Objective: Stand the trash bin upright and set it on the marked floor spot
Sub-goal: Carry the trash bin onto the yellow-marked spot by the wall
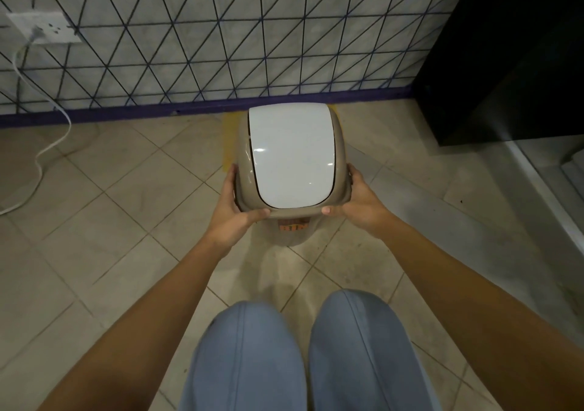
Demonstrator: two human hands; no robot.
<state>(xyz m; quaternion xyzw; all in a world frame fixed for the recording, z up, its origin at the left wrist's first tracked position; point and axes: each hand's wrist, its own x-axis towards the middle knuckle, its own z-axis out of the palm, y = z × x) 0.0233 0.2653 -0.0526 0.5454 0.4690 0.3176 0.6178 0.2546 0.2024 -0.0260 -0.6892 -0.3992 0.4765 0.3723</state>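
A beige trash bin with a white swing lid stands upright, seen from above, close to the wall. An orange label shows on its front below the rim. My left hand grips the left side of the rim and my right hand grips the right side, thumbs on the near edge. A yellow tape mark on the floor shows at the bin's left and behind it; the bin hides most of it. Whether the base touches the floor is hidden.
A wall with a dark triangle pattern and a purple skirting runs behind the bin. A socket with a white cable is at the left. A black cabinet stands at the right. My knees in blue trousers are below.
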